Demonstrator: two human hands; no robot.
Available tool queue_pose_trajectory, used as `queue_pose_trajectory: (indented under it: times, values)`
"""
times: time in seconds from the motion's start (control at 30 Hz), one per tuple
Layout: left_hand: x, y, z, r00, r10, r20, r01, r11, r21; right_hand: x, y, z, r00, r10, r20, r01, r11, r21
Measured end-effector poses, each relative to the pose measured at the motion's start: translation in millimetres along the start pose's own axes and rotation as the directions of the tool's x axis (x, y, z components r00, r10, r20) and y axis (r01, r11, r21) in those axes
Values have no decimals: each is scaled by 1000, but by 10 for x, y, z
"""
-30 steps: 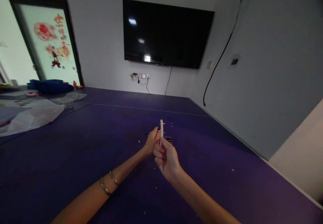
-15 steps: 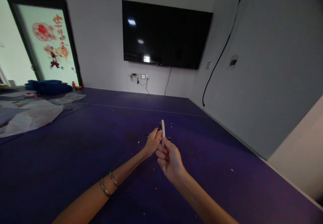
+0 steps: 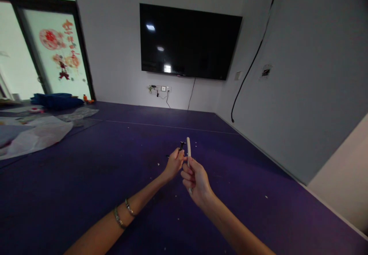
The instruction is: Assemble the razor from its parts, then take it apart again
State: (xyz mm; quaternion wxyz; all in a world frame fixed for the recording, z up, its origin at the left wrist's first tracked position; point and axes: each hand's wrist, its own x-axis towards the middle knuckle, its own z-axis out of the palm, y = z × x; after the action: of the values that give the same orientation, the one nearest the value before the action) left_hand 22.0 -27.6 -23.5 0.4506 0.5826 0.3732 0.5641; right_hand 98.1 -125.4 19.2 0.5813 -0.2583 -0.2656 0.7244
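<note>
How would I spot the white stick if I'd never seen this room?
Start at the big black TV, then look below it, over the purple floor. There the right hand holds the white stick nearly upright. It's pale, unlike the dark thing in the left hand.

Home, likely living room: TV (image 3: pixel 191 42) on wall (image 3: pixel 115 55) beyond left grip (image 3: pixel 174 163); red-decorated door (image 3: pixel 54 55) farther left.

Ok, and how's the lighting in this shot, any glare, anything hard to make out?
Head view: bright reflections on the dark screen; glass door glowing beside a dim purple floor; pale strip in the right hand stands out; dark item in the left hand too small to read.
</note>
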Motion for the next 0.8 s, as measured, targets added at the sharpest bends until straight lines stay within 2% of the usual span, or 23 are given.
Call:
queue_pose_trajectory:
  times: [0.27, 0.47, 0.63, 0.8]
  values:
    - [16, -116, 13, 999, -4, 35, 6, 998, -68, -41, 25, -41, 1000, 14, -26, -15, 999, -47]
    - [-12, -23, 8, 1000, -4, 22, 3, 999, 40, -9, 28, -48, 1000, 4, -28, -6, 999, -40]
    - [2, -33, -2, 1000, 7, 11, -6, 1000, -16, -35, 61, -35, 999, 23, -26, -24, 999, -44]
    - [-31, 49, 10, 999, 21, 26, -22, 999, 38, -14, 44, -14, 1000, 6, -13, -6, 1000, -4]
